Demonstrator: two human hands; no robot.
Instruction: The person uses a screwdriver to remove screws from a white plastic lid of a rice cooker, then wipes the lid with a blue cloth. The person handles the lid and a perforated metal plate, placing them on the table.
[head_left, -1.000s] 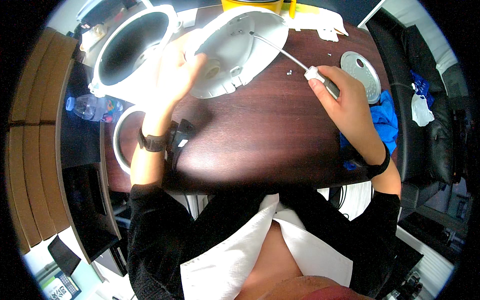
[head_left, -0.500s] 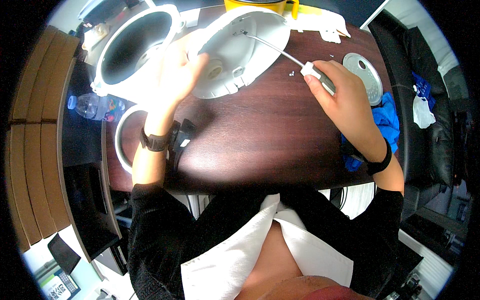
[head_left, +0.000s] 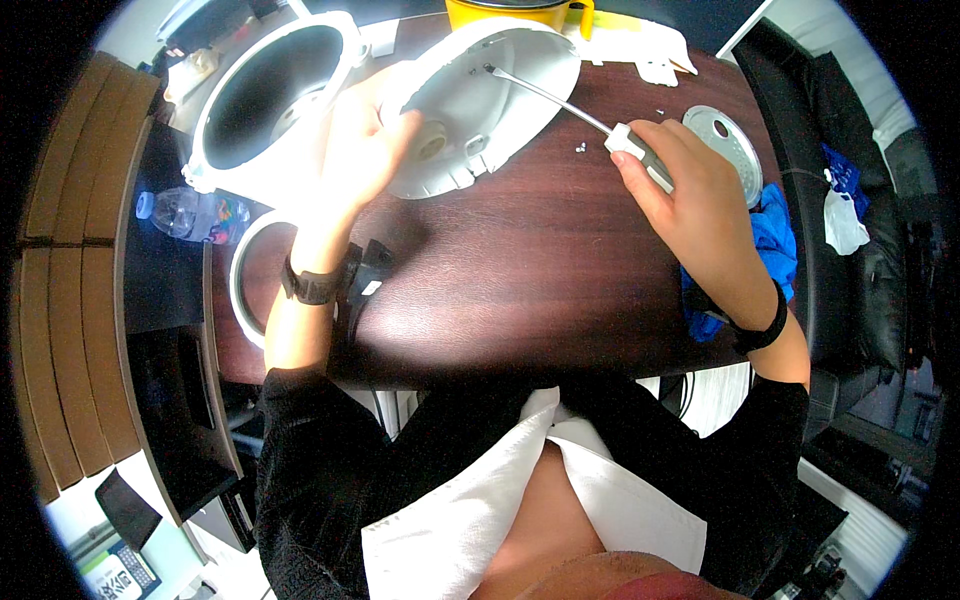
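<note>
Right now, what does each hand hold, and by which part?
The right hand holds a screwdriver by its handle. The left hand steadies the round white appliance base at its rim.

A dark wooden table (head_left: pixel 520 270) carried a round white appliance base (head_left: pixel 480 100) lying tilted near its far edge. A perforated metal disc (head_left: pixel 728 145) lay at the right, a blue cloth (head_left: pixel 770 240) beside it. Small screws (head_left: pixel 580 148) sat between base and disc, and white paper (head_left: pixel 640 45) lay at the back.
</note>
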